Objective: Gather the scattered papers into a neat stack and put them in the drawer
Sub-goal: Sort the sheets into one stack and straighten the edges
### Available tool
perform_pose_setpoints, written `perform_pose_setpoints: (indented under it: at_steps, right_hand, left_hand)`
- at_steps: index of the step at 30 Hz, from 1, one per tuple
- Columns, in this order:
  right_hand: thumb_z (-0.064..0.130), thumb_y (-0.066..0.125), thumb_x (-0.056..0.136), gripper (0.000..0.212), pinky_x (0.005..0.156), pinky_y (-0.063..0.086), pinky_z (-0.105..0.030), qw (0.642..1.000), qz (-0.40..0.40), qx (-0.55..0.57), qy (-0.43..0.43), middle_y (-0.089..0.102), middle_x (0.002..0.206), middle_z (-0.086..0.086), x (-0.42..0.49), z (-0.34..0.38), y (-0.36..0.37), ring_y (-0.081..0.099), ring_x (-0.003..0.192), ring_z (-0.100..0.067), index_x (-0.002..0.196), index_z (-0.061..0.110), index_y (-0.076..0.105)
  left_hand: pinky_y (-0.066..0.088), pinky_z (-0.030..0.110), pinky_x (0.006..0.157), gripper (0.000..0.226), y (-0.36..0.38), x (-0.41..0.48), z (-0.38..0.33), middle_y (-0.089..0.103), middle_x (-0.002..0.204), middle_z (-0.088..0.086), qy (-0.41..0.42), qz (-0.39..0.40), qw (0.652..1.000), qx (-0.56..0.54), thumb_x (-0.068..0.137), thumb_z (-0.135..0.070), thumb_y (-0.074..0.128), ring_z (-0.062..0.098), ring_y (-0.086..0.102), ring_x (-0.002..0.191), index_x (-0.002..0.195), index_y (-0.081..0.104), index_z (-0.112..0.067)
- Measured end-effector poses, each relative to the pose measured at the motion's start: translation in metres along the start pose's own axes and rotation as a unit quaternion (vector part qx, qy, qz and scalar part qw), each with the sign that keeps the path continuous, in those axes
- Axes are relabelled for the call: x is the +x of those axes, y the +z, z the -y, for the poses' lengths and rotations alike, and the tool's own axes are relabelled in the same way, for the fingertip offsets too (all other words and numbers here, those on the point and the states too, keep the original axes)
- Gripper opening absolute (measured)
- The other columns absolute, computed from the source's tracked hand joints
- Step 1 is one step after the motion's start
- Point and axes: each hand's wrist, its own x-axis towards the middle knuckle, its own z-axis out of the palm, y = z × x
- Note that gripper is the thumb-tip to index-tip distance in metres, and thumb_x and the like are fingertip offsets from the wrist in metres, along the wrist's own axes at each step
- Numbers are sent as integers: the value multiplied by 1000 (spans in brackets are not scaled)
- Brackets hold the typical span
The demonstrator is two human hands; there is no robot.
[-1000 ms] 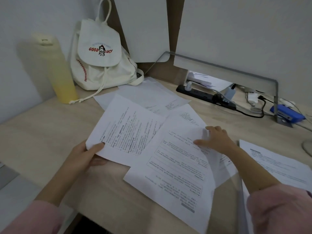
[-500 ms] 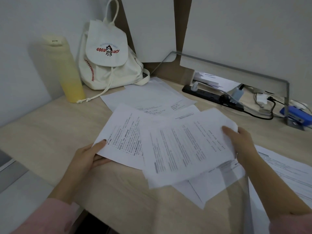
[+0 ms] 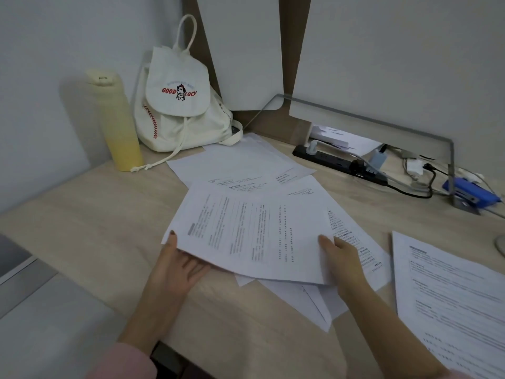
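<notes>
White printed papers (image 3: 254,236) fanned askew on desk (image 3: 82,228), L hand (image 3: 180,266) & R hand (image 3: 341,258) fingers gripping top ones.

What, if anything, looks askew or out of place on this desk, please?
Nothing is stacked yet: the top sheet, held by the left hand and right hand, lies skewed over fanned sheets; back sheets lie by the bag, a lone sheet apart at right.

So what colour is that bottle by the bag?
The bottle is cream on top, fading to yellow below; head view.
</notes>
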Motion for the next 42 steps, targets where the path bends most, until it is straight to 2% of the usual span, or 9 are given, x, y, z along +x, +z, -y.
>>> perform_pose_setpoints:
  at_steps: [5,8,10,15,20,25,35,38,42]
  right_hand:
    - [13,48,93,24,71,45,-28,992,110,-61,-4,67,101,-20,-10,-2,15,59,76,-23,96,-7,63]
    - [16,51,94,18,59,52,-23,982,174,-66,-29,68,83,-6,-16,6,12,63,68,-18,89,5,65]
    - [18,53,93,19,61,51,-23,985,147,-64,-64,69,83,-10,-10,8,3,63,68,-20,89,3,65]
    - [22,57,90,27,80,40,-29,980,15,-165,-110,62,112,-7,23,2,-29,56,94,-19,116,12,59]
    - [28,62,86,53,91,41,-36,965,37,-228,-121,43,138,-14,43,3,-27,47,119,-29,134,12,45]
    - [41,66,81,81,109,27,-46,941,-6,-333,-66,24,148,-17,61,11,-34,21,138,-33,144,11,25]
    - [58,68,71,89,105,30,-42,904,6,-426,-14,38,137,-19,85,12,-46,33,129,-35,136,7,35]
    - [54,64,77,65,97,37,-41,906,-2,-421,-33,54,121,-15,86,9,-46,48,116,-33,123,9,49]
    - [33,55,90,24,63,44,-32,957,-25,-277,-82,63,93,-8,76,17,-48,58,73,-20,99,10,54]
  left_hand:
    - [56,26,81,30,13,17,15,68,115,-4,13,-44,989,139,87,-22,58,14,64,106,117,55,-29]
    - [56,19,69,27,14,25,11,67,102,-5,16,-85,976,198,94,-4,45,13,64,97,113,56,-18]
    - [56,18,65,28,11,26,2,66,99,-7,29,-100,972,211,94,-2,42,13,63,95,112,56,-17]
    - [48,41,93,28,-11,18,-36,65,114,-1,81,-137,956,247,92,-8,48,21,62,104,116,59,-19]
    - [45,26,61,17,-17,21,-50,63,92,-10,104,-185,926,313,92,-16,50,10,61,82,106,58,-19]
    - [41,31,69,11,-21,37,-34,60,98,-1,83,-199,899,382,93,-15,48,21,56,90,102,53,-15]
    - [39,34,76,21,-29,50,-23,58,103,2,79,-224,871,431,94,-16,46,22,54,93,110,56,-9]
    - [39,31,70,19,-30,51,-21,58,100,3,87,-237,867,429,93,-16,46,21,53,90,107,56,-8]
    - [37,33,73,17,-30,52,-20,58,99,3,93,-245,866,426,93,-15,46,21,53,90,106,56,-9]
